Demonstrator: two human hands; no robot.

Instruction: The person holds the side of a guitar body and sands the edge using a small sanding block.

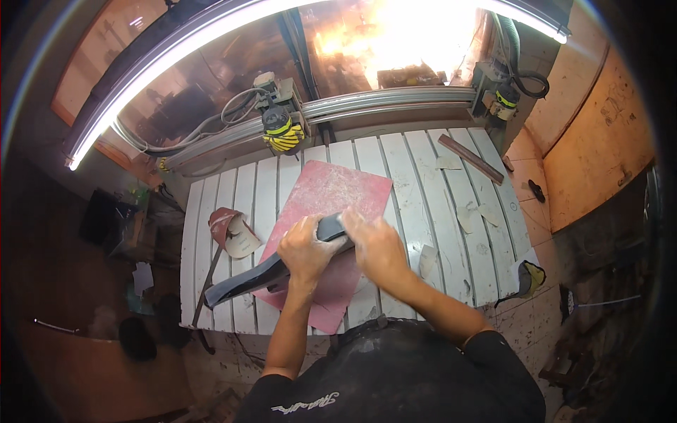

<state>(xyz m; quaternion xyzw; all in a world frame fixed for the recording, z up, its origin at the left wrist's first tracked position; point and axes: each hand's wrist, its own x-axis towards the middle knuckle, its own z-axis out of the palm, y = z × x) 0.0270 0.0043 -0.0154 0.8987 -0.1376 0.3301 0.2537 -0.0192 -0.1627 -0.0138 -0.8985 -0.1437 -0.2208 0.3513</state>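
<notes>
A long, curved dark grey piece (243, 283) slants over a dusty red sheet (352, 176), its narrow end toward the lower left. My left hand (307, 248) is wrapped round it near its upper right end. Close by, my right hand (377, 248) has its fingers bent at that same end. Those fingers are slightly blurred, and whatever lies under them is hidden. To the left, a curled sheet of sandpaper (227, 224), red-brown with a pale back, lies on the white slatted table (416, 166). Next to it is a thin dark strip (209, 282).
A brown strip (471, 159) and several pale scraps (474, 215) lie on the table's right side. Behind the table, a metal rail (388, 102) carries two machine heads, the left one (282, 130) wrapped in yellow and black. A grey-yellow cloth-like item (529, 278) hangs at the right corner.
</notes>
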